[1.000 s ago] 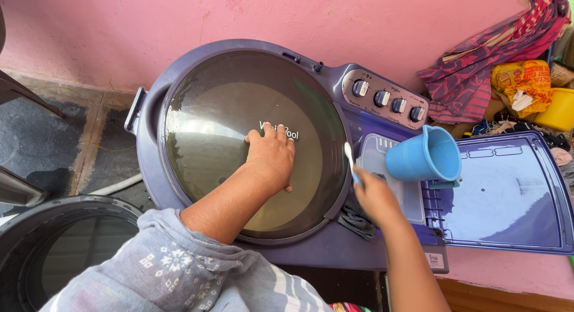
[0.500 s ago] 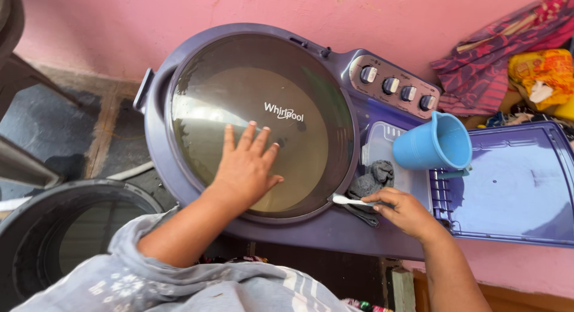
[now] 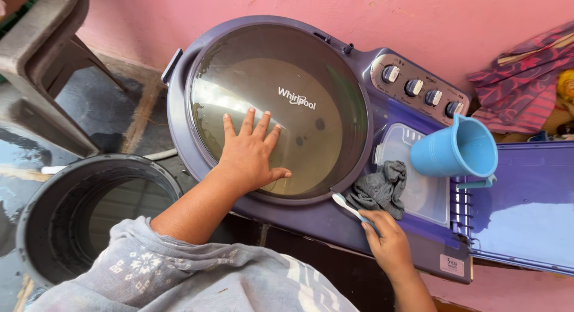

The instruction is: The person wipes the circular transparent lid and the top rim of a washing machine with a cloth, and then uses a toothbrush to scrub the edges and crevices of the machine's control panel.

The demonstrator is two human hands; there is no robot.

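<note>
Left hand [image 3: 251, 153] lies flat, fingers spread, on the round lid [image 3: 281, 72]. Right hand [image 3: 387, 240] grips a white toothbrush [image 3: 348, 205], bristle end at the lid's lower rim beside a grey cloth [image 3: 379, 189].

I have one view only, from the camera on the person's head. It looks steeply down from close above onto the top of a purple washing machine [image 3: 335, 225], facing the pink wall [image 3: 418, 19] behind it, with the floor [image 3: 113, 108] showing off the machine's left edge.
</note>
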